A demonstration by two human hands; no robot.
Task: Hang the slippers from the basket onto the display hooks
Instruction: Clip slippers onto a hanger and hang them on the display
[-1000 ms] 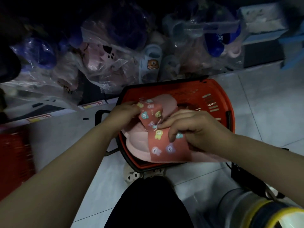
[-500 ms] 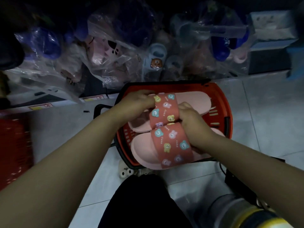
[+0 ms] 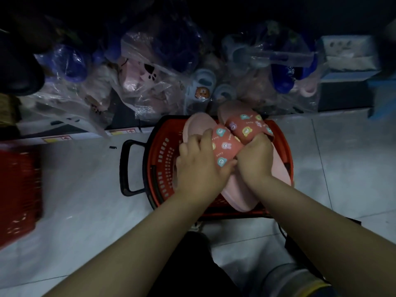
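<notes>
Slippers [image 3: 224,144] over the basket [image 3: 162,159]; left hand [image 3: 199,166] grips one strap, right hand [image 3: 255,159] the other.

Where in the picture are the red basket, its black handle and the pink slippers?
red basket [image 3: 159,159]: head view, on its slotted left wall.
black handle [image 3: 123,168]: head view, on its long outer bar.
pink slippers [image 3: 224,145]: head view, on one patterned strap.

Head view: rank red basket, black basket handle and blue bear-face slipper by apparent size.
1. red basket
2. black basket handle
3. blue bear-face slipper, which lies farther from the camera, so its true size is unsure
</notes>
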